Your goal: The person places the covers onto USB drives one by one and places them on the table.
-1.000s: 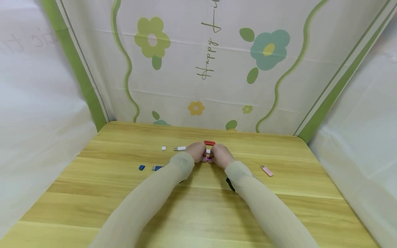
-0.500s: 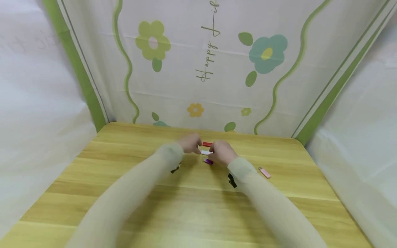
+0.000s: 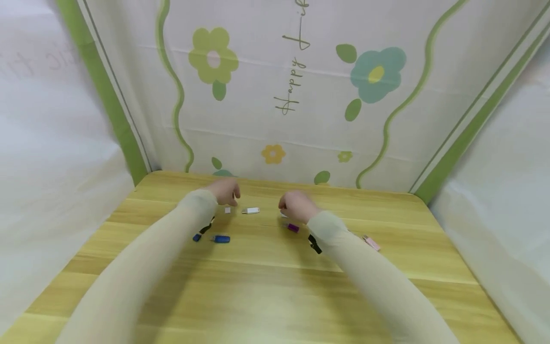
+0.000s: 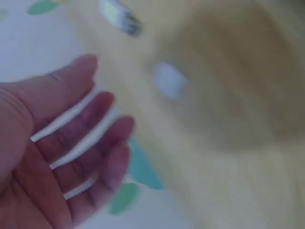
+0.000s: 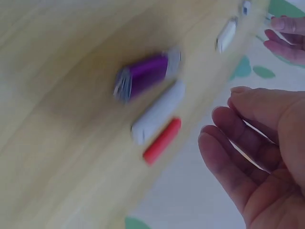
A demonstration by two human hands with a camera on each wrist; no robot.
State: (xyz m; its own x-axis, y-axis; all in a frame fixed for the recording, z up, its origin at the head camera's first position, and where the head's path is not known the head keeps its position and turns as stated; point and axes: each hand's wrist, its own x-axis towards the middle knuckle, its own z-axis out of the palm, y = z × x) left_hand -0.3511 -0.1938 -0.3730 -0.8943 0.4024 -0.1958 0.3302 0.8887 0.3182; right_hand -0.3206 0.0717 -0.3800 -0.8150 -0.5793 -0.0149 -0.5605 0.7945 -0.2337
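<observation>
My left hand (image 3: pixel 225 192) hovers near a small white cap (image 3: pixel 227 210), fingers relaxed; the left wrist view shows it holding nothing, with the cap (image 4: pixel 170 80) apart from the fingertips. To the cap's right lies a white USB stick (image 3: pixel 251 210). My right hand (image 3: pixel 298 206) is over the middle group, its fingers loosely bent around nothing. The right wrist view shows a purple USB stick (image 5: pixel 148 74), a white stick (image 5: pixel 158 112) and a red stick (image 5: pixel 162 141) side by side on the table. From the head camera, my right hand hides the red one.
A blue USB stick (image 3: pixel 221 239) and a blue cap (image 3: pixel 196 237) lie at the left, close to my left forearm. A pink USB stick (image 3: pixel 371 242) lies right of my right wrist. A flowered cloth (image 3: pixel 258 105) hangs behind the wooden table (image 3: pixel 258 296).
My left hand has left the middle sticks and moved left to the white cap. The right hand stays by the row, having shifted slightly left, and now covers the red stick.
</observation>
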